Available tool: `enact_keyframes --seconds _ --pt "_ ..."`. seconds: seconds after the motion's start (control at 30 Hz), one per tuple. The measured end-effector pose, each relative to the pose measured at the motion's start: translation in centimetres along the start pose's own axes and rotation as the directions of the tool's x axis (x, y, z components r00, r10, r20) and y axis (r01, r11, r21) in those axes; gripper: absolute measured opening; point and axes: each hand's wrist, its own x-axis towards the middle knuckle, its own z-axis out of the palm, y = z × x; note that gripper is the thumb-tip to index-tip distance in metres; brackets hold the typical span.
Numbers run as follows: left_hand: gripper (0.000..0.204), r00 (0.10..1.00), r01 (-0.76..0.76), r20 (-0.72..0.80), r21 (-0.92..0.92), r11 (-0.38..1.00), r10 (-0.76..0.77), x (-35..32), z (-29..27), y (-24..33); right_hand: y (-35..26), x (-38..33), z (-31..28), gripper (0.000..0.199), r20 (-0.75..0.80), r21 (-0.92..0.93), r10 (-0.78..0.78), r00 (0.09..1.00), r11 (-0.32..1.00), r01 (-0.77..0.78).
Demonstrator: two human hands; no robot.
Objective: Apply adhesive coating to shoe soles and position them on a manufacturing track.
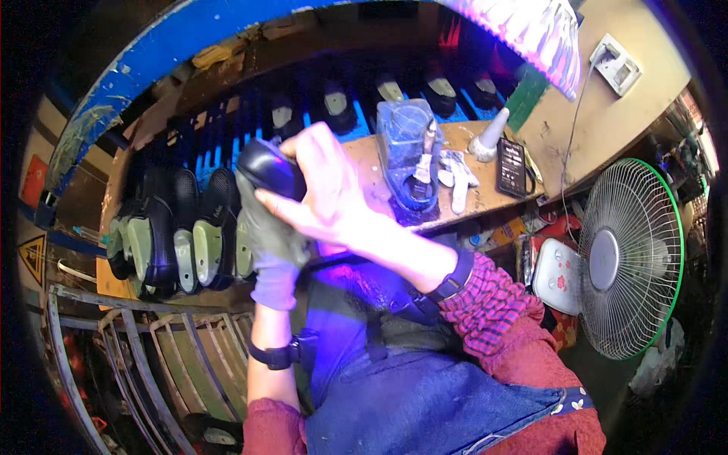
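A glossy black shoe (pixel 271 168) is held up in front of me, over the near edge of the bench. My left hand (pixel 271 227), in a grey glove, is wrapped round it from below. My bare right hand (pixel 331 180) grips the same shoe from the right, its thumb along the near side and its fingers bent over the far side. Much of the shoe is hidden behind both hands. Left of my hands, several black shoes on pale green lasts (pixel 206 246) stand in a row.
On the bench (pixel 474 199) are a blue plastic container (pixel 406 136) with a brush (pixel 426 155), a grey cone (pixel 491 135) and a dark handheld device (pixel 513 167). Behind runs a blue-slatted conveyor (pixel 362 114) with shoes. A fan (pixel 629 258) stands right, a metal rack (pixel 182 356) lower left.
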Motion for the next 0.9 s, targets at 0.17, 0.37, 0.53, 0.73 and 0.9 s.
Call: enact_keyframes --seconds 0.17,0.37,0.53,0.73,0.9 --pt "0.098 0.916 0.402 0.201 -0.461 0.791 -0.348 -0.1 -0.2 0.0 3.9 -0.6 -7.6 0.040 0.174 -0.038 0.016 0.985 0.999 -0.010" --pt "0.065 0.753 0.657 0.426 -0.458 0.599 -0.501 -6.8 -5.9 -5.2 11.2 -5.3 -14.4 0.041 -0.173 -0.293 0.558 0.812 0.757 -0.583" --pt "0.046 0.942 -0.251 0.286 0.258 0.933 0.175 -7.8 -2.0 -0.9 12.2 -5.6 -12.7 0.050 -0.115 -0.634 0.521 0.846 0.617 -0.466" --pt "0.041 0.910 -0.383 0.352 0.504 0.774 0.221 -8.8 -2.0 -2.7 12.2 -6.1 -12.3 0.039 0.008 -0.540 0.571 0.821 0.693 -0.477" --pt "0.049 0.865 -0.496 0.317 0.412 0.764 0.390 -7.0 -2.8 -2.6 10.2 -5.7 -13.1 0.022 -0.013 -0.317 0.523 0.852 0.806 -0.499"
